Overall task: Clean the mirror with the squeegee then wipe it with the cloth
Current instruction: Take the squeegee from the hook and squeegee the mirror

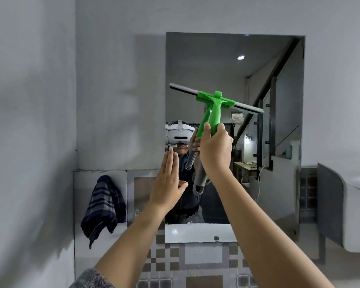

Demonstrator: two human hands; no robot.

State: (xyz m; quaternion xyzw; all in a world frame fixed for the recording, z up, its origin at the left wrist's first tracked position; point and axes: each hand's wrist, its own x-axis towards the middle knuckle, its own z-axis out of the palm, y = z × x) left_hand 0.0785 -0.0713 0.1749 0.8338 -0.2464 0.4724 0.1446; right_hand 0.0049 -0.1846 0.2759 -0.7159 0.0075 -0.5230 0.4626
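Right hand (pixel 215 149) fist-wrapped on squeegee (pixel 213 107) handle, blade tilted down-right above the fingers at the mirror (pixel 195 65); left hand (pixel 167 183) flat, fingers together, empty.

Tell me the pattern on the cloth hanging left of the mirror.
The cloth is plaid: dark navy with grey and pale stripes, seen in the head view.

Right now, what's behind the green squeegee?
The mirror on the grey wall. The squeegee, held by the right hand, shows doubled in the glass, with a reflected staircase beside it. The glass right behind its blade and handle is covered.
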